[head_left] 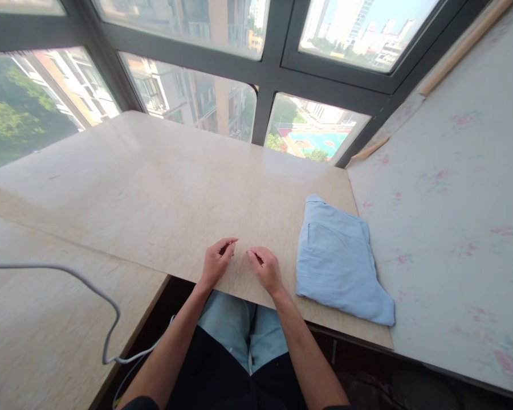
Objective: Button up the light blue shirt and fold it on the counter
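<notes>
My left hand [217, 262] rests at the front edge of the stone-look ledge [188, 188], its fingers curled in and the thumb close to the index finger. Facing it, with a small gap between, my right hand [265, 267] is curled in the same loose way. I see nothing held in either hand. To the right of my right hand lies a folded light blue garment [337, 262], flat on the ledge and apart from the hand. Its kind cannot be told from the folds.
Dark-framed windows [269, 74] stand behind the ledge. A flower-patterned wall [444, 228] borders the right side. At left, a grey-white cable [89, 285] curves over a second stone-look surface [38, 319] and drops past its edge. My legs [235, 319] are under the ledge's front edge.
</notes>
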A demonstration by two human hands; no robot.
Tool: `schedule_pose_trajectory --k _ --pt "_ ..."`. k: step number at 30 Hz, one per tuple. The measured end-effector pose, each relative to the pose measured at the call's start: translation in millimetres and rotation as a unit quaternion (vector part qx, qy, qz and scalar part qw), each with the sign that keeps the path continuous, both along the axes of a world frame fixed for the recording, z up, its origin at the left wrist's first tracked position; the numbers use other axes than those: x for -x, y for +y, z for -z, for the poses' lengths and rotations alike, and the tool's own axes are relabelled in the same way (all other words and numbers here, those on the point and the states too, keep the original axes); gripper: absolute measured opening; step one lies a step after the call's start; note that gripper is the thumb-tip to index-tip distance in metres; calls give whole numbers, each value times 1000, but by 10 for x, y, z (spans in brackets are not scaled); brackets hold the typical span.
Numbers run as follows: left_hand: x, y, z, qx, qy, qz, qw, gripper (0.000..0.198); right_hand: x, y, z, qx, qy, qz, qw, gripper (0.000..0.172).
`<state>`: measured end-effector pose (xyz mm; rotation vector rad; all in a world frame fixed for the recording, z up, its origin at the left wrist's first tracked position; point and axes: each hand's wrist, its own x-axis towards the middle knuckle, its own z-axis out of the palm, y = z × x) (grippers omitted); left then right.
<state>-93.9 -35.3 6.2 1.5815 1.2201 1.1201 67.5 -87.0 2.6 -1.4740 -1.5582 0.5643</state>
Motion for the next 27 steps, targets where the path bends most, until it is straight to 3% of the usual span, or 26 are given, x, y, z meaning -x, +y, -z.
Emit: schedule_pose_trajectory --k 27 --pt "5 -7 15 1 12 11 1000 26 -1 -4 3 -4 2 -6 1000 26"
